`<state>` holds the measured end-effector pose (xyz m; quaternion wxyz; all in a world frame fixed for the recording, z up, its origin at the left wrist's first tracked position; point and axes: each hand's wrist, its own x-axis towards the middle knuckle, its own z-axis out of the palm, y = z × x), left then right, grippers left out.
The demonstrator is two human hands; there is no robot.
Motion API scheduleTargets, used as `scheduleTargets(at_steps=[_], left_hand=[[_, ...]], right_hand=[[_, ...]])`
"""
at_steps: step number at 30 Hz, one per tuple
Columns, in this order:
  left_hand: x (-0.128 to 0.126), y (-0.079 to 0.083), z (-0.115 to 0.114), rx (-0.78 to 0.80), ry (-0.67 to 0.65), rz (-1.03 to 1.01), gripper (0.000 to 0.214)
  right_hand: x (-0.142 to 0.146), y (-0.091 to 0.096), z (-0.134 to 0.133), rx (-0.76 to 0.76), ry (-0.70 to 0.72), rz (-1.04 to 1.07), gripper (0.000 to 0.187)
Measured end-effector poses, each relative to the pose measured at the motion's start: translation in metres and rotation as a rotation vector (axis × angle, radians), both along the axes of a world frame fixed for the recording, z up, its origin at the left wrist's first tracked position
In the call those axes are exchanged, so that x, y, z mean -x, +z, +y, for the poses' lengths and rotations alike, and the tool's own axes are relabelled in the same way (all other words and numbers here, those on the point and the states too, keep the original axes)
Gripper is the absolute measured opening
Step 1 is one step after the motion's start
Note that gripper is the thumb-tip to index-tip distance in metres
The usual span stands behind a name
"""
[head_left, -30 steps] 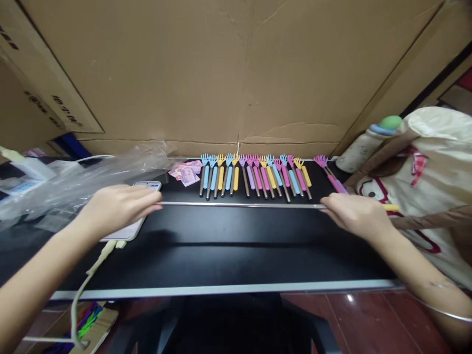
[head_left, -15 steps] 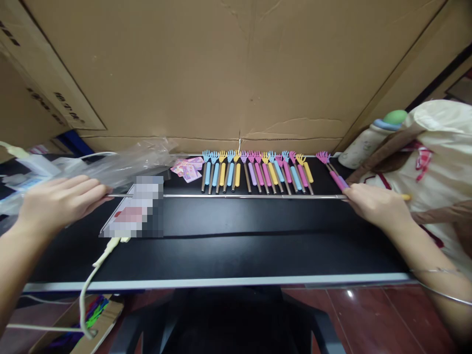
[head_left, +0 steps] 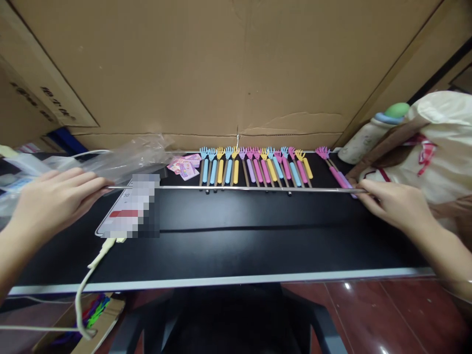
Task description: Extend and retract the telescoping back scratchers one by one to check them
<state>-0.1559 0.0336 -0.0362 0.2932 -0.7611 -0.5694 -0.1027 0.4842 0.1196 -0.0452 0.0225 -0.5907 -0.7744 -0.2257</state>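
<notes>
A long, thin metal rod (head_left: 228, 188), looking like an extended telescopic back scratcher, is stretched level between my two hands above the table. My left hand (head_left: 61, 196) is closed around its left end and hides that end. At the other end, my right hand (head_left: 398, 204) grips it, fingers closed. Behind the rod lies a row of several short back scratchers (head_left: 251, 169) with pink, blue, yellow and purple claws and handles. Two more, among them a pink back scratcher (head_left: 337, 176), lie apart near my right hand.
Small printed cards (head_left: 184, 167) and a clear plastic bag (head_left: 125, 157) lie left of the row. A phone (head_left: 125, 209) with a white cable (head_left: 86, 280) sits below the rod. Cardboard (head_left: 236, 73) walls the back. A bottle (head_left: 365, 142) and a cream bag (head_left: 446, 162) stand right.
My right hand has moved slightly right and the rod now reads a little higher in view. The yellow end seen past my right hand no longer shows. The camera view has shifted slightly.
</notes>
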Motion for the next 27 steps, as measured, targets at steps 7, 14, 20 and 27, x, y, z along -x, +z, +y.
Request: scheduleTargets(at_steps=[7, 14, 20, 27], left_hand=[[-0.093, -0.01, 0.023, 0.042, -0.273, 0.158, 0.026], [-0.208, -0.023, 0.017, 0.047, -0.41, 0.051, 0.019], [-0.202, -0.019, 0.011, 0.012, -0.435, 0.071, 0.02], [-0.148, -0.005, -0.002, -0.115, -0.415, 0.182, 0.022]], right_hand=[[0.079, -0.002, -0.009, -0.1, 0.273, -0.055, 0.022], [0.201, -0.017, -0.051, -0.146, 0.498, -0.019, 0.022], [0.204, -0.014, -0.055, -0.263, 0.566, -0.006, 0.023], [0.156, -0.007, -0.043, -0.482, 0.613, -0.086, 0.028]])
